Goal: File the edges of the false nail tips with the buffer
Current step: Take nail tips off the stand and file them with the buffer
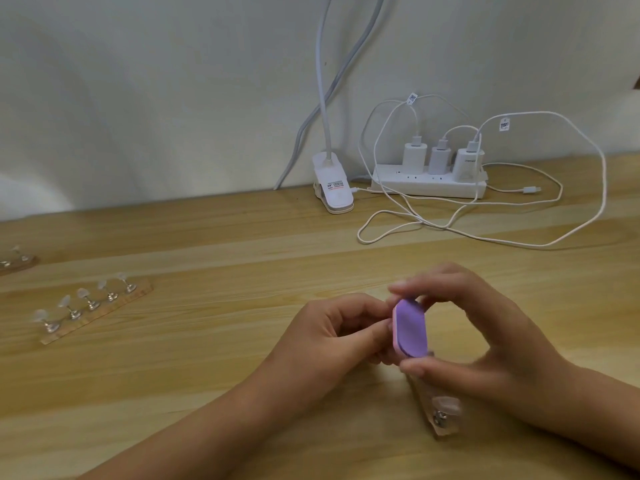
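Two bare hands meet over a wooden table [207,358] in the lower centre of the frame. The right hand [485,334] pinches a small buffer [410,329] by its ends, forefinger on the top end and thumb under the bottom end. The buffer's long axis runs nearly top to bottom in the frame. Its purple face is turned toward the camera, and a pink layer runs down its left edge.

The left hand [332,330] sits just left of the buffer, fingers curled, with thumb and forefinger pressed together against that pink edge. Whatever they pinch is hidden, so I cannot tell whether a false nail tip is there, though the task makes it likely. If so, filing would mean stroking along the buffer's long axis, with the left hand the nearer one to the working edge.

Below the right hand, lower right of centre, lies a clear holder [445,414] with one metal stud showing; the rest is covered.

At middle left, well apart from both hands, a clear strip [93,317] carries five nail tips [82,292] on small stands, in a row slanting up to the right. A second strip [14,263] is cut off by the left edge, with two stands visible.

At the back, against the wall, are one clip lamp base [334,188], one white power strip [429,187] with three chargers [414,154] plugged in, and loose white cables [450,226].
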Demonstrator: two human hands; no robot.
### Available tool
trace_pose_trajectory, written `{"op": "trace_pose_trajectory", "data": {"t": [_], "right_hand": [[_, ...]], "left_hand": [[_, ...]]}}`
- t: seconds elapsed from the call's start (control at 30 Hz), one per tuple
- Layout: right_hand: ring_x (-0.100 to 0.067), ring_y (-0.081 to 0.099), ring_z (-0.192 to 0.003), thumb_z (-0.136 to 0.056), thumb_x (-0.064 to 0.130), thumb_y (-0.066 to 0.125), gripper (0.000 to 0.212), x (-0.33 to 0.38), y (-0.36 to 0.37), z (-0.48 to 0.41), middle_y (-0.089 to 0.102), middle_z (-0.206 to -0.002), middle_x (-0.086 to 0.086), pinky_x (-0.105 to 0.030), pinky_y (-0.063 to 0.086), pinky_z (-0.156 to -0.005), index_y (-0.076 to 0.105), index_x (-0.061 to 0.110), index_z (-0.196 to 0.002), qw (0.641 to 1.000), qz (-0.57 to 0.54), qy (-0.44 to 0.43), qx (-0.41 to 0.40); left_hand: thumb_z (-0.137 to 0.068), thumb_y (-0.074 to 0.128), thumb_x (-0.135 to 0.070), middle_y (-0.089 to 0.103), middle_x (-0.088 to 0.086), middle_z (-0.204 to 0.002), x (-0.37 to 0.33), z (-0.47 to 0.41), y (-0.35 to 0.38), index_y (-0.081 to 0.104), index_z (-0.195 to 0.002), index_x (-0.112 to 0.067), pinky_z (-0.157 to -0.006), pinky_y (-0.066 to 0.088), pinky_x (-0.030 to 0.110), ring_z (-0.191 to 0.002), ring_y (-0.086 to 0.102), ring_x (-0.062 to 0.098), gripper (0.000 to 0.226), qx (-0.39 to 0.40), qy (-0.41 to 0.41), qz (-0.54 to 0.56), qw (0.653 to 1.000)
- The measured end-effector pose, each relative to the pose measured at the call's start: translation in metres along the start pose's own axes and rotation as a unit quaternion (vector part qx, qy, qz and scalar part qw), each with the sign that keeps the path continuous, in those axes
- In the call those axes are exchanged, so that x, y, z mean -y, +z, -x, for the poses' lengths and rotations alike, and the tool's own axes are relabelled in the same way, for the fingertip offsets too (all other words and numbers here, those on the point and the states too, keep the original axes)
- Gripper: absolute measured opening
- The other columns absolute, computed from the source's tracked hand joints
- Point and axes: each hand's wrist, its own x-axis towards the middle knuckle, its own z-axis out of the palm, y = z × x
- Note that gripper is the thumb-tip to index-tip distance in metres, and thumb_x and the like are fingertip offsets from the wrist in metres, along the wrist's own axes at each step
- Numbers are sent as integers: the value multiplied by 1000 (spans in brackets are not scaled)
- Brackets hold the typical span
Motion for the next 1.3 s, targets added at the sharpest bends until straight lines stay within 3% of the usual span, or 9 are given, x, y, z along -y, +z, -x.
{"op": "trace_pose_trajectory", "data": {"t": [0.07, 0.17, 0.27, 0.4, 0.73, 0.87, 1.1, 1.2, 1.3], "right_hand": [[-17, 63, -105, -83, 46, 71, 44, -2, 1, -2, 61, -113, 14, -30, 50, -89, 54, 35, -122, 998, -36, 41, -23], [-19, 62, -101, -86, 48, 66, 33, -4, -3, -5, 62, -105, 11, -39, 51, -85, 62, 25, -108, 998, -15, 53, -30], [-17, 62, -104, -89, 46, 65, 28, -3, -2, -2, 60, -110, 10, -32, 48, -89, 63, 26, -109, 1000, 17, -12, 2], [-18, 61, -105, -91, 51, 59, 31, -6, -2, -3, 64, -108, 13, -34, 48, -89, 62, 27, -111, 998, 2, 53, -14], [-16, 57, -114, -98, 42, 52, 37, -4, -3, -1, 65, -118, 6, -28, 44, -95, 63, 22, -127, 998, 60, -12, 14], [-14, 57, -116, -94, 39, 52, 35, -6, -3, -2, 65, -117, 16, -28, 43, -98, 61, 32, -127, 997, 14, 72, 17], [-16, 56, -115, -98, 36, 46, 35, -3, -4, -1, 65, -119, 8, -34, 44, -96, 61, 25, -128, 998, 35, 40, 26], [-20, 55, -111, -103, 36, 43, 35, 3, -2, 2, 60, -119, 2, -30, 42, -94, 62, 20, -127, 995, 80, -41, 33], [-16, 55, -113, -96, 38, 50, 34, 0, -2, 0, 61, -116, 12, -26, 42, -96, 62, 29, -126, 999, 44, 28, 16]], "left_hand": [[-87, 67, -25, 71, -3, -71, 0, 0, -1, 75, -87, -24, -68, 49, 15, -67, 64, 5, 9, -1, 0, -5, 1000], [-87, 67, -26, 70, -4, -69, 0, 0, -1, 75, -88, -25, -69, 49, 15, -68, 65, 4, 8, -1, 5, -12, 1000], [-85, 66, -24, 71, -4, -73, 0, 0, 1, 75, -84, -24, -67, 48, 14, -68, 65, 4, 9, 0, 9, 1, 1000], [-84, 65, -25, 69, -6, -66, -2, 1, 0, 74, -88, -20, -67, 48, 13, -65, 63, 2, 11, 4, 3, -3, 1000], [-84, 64, -24, 69, -6, -65, -3, 3, 2, 74, -88, -19, -66, 48, 13, -65, 65, 3, 12, 7, 20, -36, 999], [-83, 65, -27, 68, -4, -64, -3, 3, 1, 75, -88, -14, -64, 45, 10, -64, 63, 1, 17, -8, 18, -38, 999], [-85, 67, -26, 69, -5, -64, -1, 2, 1, 75, -87, -20, -65, 46, 11, -64, 64, 2, 10, -12, 22, -48, 999], [-91, 64, -16, 69, -5, -67, 0, 3, 0, 74, -81, -27, -66, 48, 15, -66, 64, 4, 18, -12, 29, -57, 998], [-90, 66, -22, 69, -6, -66, 0, 3, 0, 76, -85, -25, -66, 47, 13, -65, 63, 2, 12, -12, 23, -55, 998]]}}
